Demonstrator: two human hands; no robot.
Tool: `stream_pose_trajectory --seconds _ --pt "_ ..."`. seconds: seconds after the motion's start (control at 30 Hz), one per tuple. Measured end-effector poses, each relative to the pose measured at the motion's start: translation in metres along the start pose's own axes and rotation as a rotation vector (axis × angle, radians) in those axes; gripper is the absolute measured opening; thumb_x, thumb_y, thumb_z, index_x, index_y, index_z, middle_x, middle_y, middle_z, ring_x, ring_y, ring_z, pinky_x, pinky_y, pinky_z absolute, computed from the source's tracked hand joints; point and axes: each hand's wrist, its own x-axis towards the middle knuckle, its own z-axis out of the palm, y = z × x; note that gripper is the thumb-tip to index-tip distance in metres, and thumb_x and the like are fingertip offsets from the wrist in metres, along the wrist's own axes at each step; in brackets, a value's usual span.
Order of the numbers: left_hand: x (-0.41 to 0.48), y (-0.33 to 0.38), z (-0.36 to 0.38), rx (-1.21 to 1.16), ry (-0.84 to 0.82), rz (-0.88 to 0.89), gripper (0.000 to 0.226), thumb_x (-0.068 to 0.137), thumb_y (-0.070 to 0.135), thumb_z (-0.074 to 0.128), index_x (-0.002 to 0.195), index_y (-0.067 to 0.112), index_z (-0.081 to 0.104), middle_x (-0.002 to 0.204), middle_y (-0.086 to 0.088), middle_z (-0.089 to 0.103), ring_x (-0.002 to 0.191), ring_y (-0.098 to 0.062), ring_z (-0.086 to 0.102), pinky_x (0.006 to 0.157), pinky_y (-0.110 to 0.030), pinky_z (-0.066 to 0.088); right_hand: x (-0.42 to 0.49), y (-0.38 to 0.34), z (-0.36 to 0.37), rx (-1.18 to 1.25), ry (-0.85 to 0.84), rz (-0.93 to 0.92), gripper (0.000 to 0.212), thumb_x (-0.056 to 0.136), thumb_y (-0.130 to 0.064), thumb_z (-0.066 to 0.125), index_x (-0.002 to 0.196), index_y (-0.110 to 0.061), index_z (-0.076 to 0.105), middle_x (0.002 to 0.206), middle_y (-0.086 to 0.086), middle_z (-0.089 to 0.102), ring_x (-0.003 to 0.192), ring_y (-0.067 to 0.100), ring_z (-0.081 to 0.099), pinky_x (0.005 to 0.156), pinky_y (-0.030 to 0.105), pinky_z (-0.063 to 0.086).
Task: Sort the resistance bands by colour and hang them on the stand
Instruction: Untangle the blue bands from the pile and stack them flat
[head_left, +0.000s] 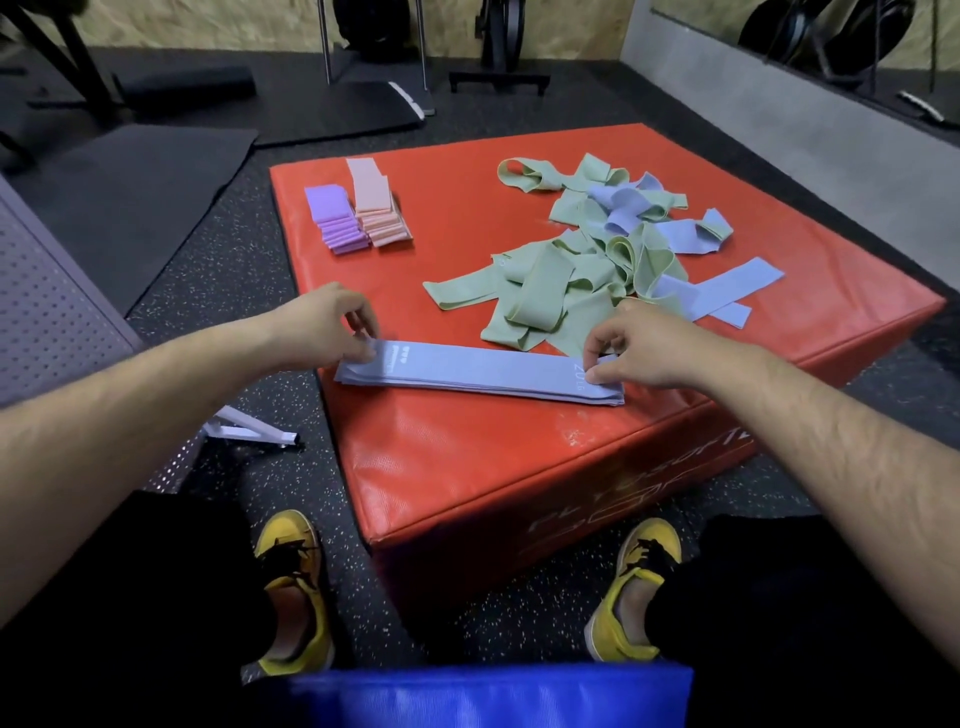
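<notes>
A flat stack of blue resistance bands (478, 373) lies along the near part of the red padded box (467, 457). My left hand (324, 325) pinches the stack's left end. My right hand (631, 345) pinches its right end, beside the "20 LB" print. Behind the stack, a tangled heap of green bands (566, 280) and loose blue bands (696, 291) covers the box's right half. At the far left of the box sit a folded purple pile (335, 218) and a folded pink pile (376, 205), side by side.
The box stands on speckled black rubber floor between my yellow shoes (296, 587). A blue pad edge (488, 696) is under me. A white metal foot (254, 428) and a perforated grey panel (47, 306) are at left. Gym machines and black mats fill the back.
</notes>
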Motion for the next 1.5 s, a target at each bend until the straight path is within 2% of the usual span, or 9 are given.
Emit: stream_pose_trajectory --seconds 0.1,0.2,0.4,0.6,0.77,0.93,1.13,1.27,1.5 --pt "0.001 0.003 -0.001 0.043 -0.024 0.024 0.013 0.078 0.009 0.075 0.084 0.02 0.072 0.104 -0.001 0.049 0.084 -0.008 0.053 0.071 -0.008 0.037 0.0 -0.002 -0.002 -0.005 -0.037 -0.013 0.007 0.08 -0.026 0.079 0.079 -0.027 0.073 0.071 -0.012 0.055 0.065 -0.001 0.049 0.059 0.023 0.037" --pt "0.009 0.018 -0.002 0.085 0.017 0.073 0.01 0.079 0.015 0.075 0.082 0.023 0.072 0.102 -0.001 0.046 0.095 -0.014 0.048 0.084 -0.02 0.034 0.001 -0.001 -0.011 0.055 -0.037 0.003 0.007 0.082 -0.033 0.076 0.08 -0.028 0.072 0.067 -0.011 0.06 0.064 0.004 0.053 0.062 0.026 0.043" --pt "0.048 0.112 0.015 -0.034 0.106 0.348 0.004 0.087 0.016 0.069 0.087 0.02 0.068 0.087 0.008 0.051 0.073 0.001 0.047 0.063 -0.004 0.033 0.001 0.005 -0.037 0.201 0.031 0.026 0.008 0.088 -0.032 0.072 0.085 -0.024 0.073 0.068 -0.012 0.061 0.057 0.001 0.052 0.057 0.017 0.041" --pt "0.1 0.223 0.056 -0.063 0.087 0.508 0.014 0.089 0.023 0.066 0.1 0.015 0.07 0.096 0.004 0.055 0.084 -0.01 0.048 0.063 -0.019 0.032 -0.002 0.048 -0.066 0.187 0.183 0.107 0.012 0.087 -0.04 0.071 0.083 -0.028 0.071 0.074 -0.013 0.062 0.066 0.002 0.054 0.061 0.023 0.041" --pt "0.14 0.277 0.09 0.003 0.03 0.514 0.02 0.09 0.024 0.064 0.107 0.017 0.07 0.106 -0.001 0.061 0.099 -0.019 0.058 0.082 -0.029 0.047 -0.003 0.106 -0.078 0.174 0.215 0.21 0.008 0.089 -0.03 0.068 0.09 -0.024 0.073 0.079 -0.014 0.062 0.07 0.002 0.055 0.069 0.024 0.04" --pt "0.172 0.31 0.119 0.124 -0.016 0.505 0.031 0.09 0.021 0.061 0.12 0.019 0.067 0.121 -0.005 0.054 0.113 -0.022 0.054 0.091 -0.031 0.044 0.004 0.174 -0.063 0.176 0.249 0.421 0.017 0.087 -0.016 0.062 0.101 -0.022 0.07 0.094 -0.006 0.064 0.087 0.015 0.06 0.074 0.025 0.043" --pt "0.199 0.331 0.144 0.322 -0.021 0.469 0.037 0.088 0.03 0.062 0.125 0.023 0.063 0.128 -0.008 0.054 0.12 -0.027 0.051 0.097 -0.034 0.043 0.037 0.203 -0.028 0.165 0.169 0.443 0.045 0.081 -0.039 0.077 0.121 -0.023 0.063 0.119 0.008 0.055 0.107 0.029 0.059 0.093 0.032 0.049" --pt "0.203 0.331 0.152 0.449 -0.054 0.447 0.034 0.087 0.036 0.059 0.117 0.02 0.064 0.119 -0.008 0.059 0.11 -0.03 0.058 0.091 -0.037 0.048 0.048 0.208 -0.018 0.171 0.269 0.412 0.023 0.092 -0.023 0.065 0.113 -0.014 0.065 0.121 0.016 0.061 0.107 0.032 0.061 0.088 0.034 0.05" --pt "0.204 0.328 0.153 0.342 0.053 0.4 0.04 0.095 0.041 0.052 0.119 0.01 0.048 0.118 -0.012 0.057 0.105 -0.034 0.059 0.084 -0.04 0.047 0.043 0.2 -0.023 0.194 0.297 0.405 0.011 0.092 -0.041 0.058 0.095 -0.031 0.061 0.1 -0.002 0.065 0.099 0.026 0.062 0.087 0.041 0.053"
